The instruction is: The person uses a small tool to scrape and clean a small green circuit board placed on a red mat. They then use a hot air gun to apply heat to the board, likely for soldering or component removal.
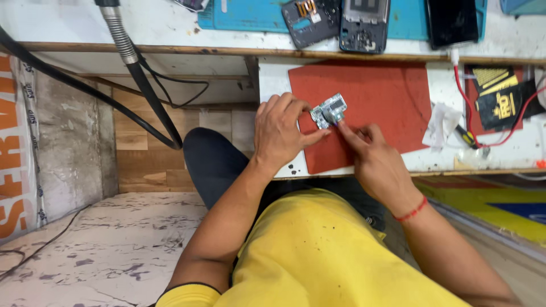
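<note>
Far left of the frame: a grey wall (68, 131) with an orange-and-white banner (17, 153) hung on it, a marbled floor (114, 250) below. Upper left: a ribbed metal hose (121, 34) running down into a thick black cable (153, 102), dropping from the bench edge toward a dark trouser knee (213, 165). Centre of the frame: left hand (282, 133) curled over the left edge of a red work mat (387, 94), thumb and fingers pinched on the left side of a small silvery circuit board (329, 110), so closed on it. Just right of that: right hand (372, 153), fingers mostly folded, forefinger and thumb tip pressed against the lower right edge of the same board, a sliver of blue visible at the contact point, too small to identify; red thread bracelet (412, 210) on that wrist. Board held just above or on the mat's upper-left part, which of the two not clear. Top centre, on a teal mat (250, 14): two opened phone housings (335, 23) side by side, then a dark phone (452, 21) further right. Right of the red mat: crumpled white tissue (441, 122), a red wire (463, 91), black-and-gold packets (500, 94). Bottom centre: yellow shirt (318, 256).
</note>
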